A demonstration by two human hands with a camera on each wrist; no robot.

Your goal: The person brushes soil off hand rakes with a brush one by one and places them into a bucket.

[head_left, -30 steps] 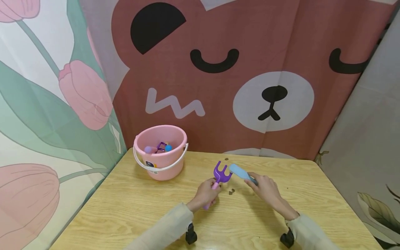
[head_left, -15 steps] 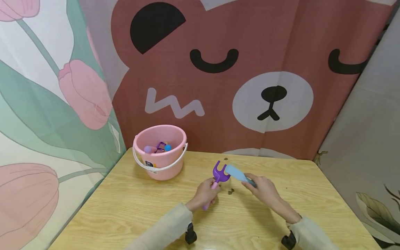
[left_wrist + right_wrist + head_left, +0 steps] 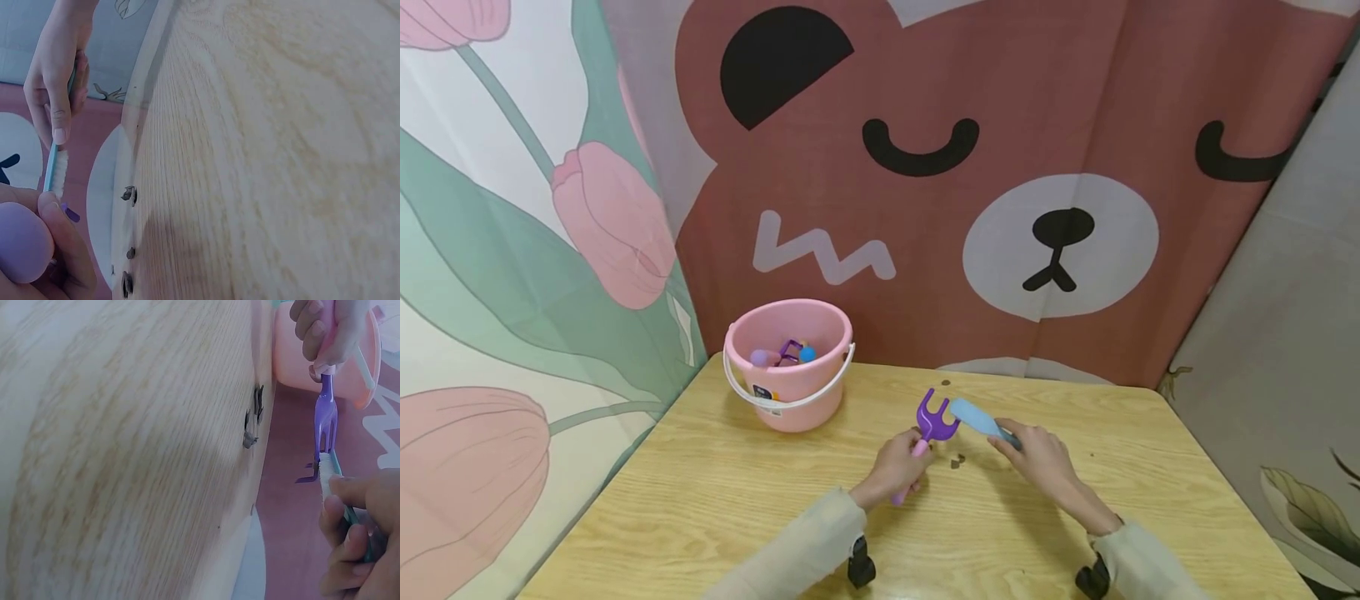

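In the head view my left hand grips the pink handle of a purple toy garden fork, its tines pointing away from me. My right hand pinches the grey-blue handle of a light blue brush between thumb and fingers. The brush head lies against the right-hand tine of the fork. White bristles show in the right wrist view, facing the purple tines. From the left wrist, the round lilac end of the fork handle shows close up. Both tools are held above the table.
Several brown crumbs of dirt lie on the wooden table below the tools, with another spot near the back edge. A pink bucket with a white handle stands at the back left, holding toys. Printed cloth hangs behind.
The brush head slid left across the fork's tines, then moved back a little to the right. My left hand keeps the fork nearly still. The head view has shifted slightly.
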